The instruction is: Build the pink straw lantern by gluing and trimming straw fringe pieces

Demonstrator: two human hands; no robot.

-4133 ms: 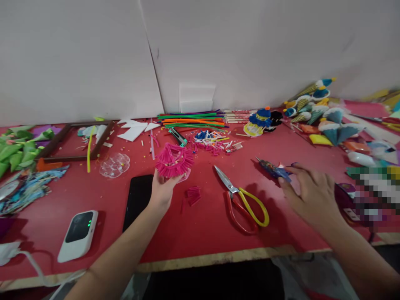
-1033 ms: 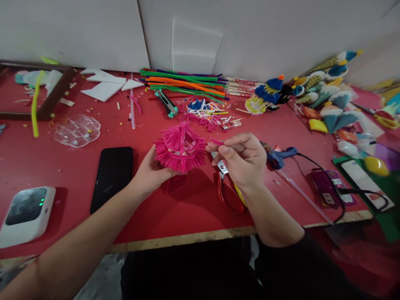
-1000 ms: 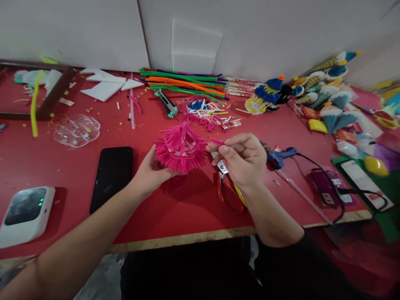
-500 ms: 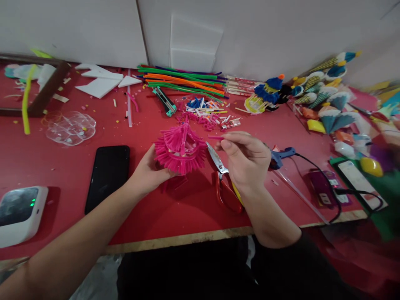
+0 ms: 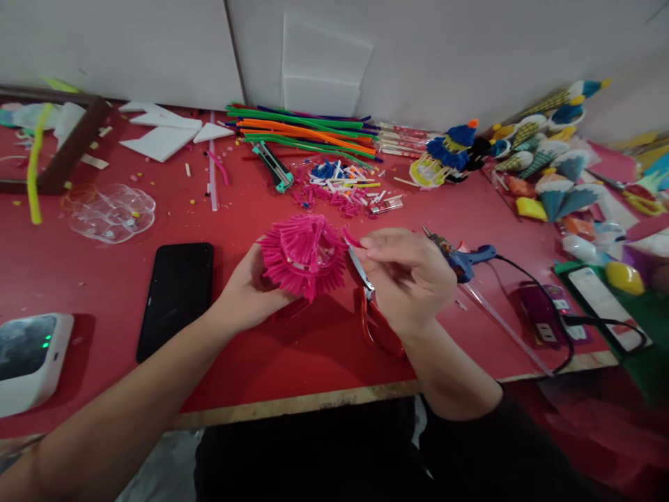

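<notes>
My left hand (image 5: 256, 282) is closed around the side of a pink craft piece (image 5: 303, 254), a two-tiered frilly shape made of short pipe cleaner lengths. A gap on its right side shows a clear, shiny inside. Just to the right, my right hand (image 5: 410, 275) pinches a short pink pipe cleaner piece (image 5: 351, 238) between thumb and forefinger, its tip close to the craft piece. Partly under my right hand lie scissors (image 5: 364, 307) with red handles. Beyond both hands sits a pile of cut pipe cleaner bits (image 5: 342, 185), pink, white and blue.
A glue gun (image 5: 463, 261) with a cord lies right of my right hand. Long pipe cleaners (image 5: 308, 132), a box cutter (image 5: 272, 167) and a lighter (image 5: 385, 205) lie farther back. A black phone (image 5: 176, 300) rests at left. Finished craft figures (image 5: 543, 150) crowd the right.
My right hand has turned and brought the pink piece slightly left and down, nearer the craft piece. My left hand has tilted the craft piece a little.
</notes>
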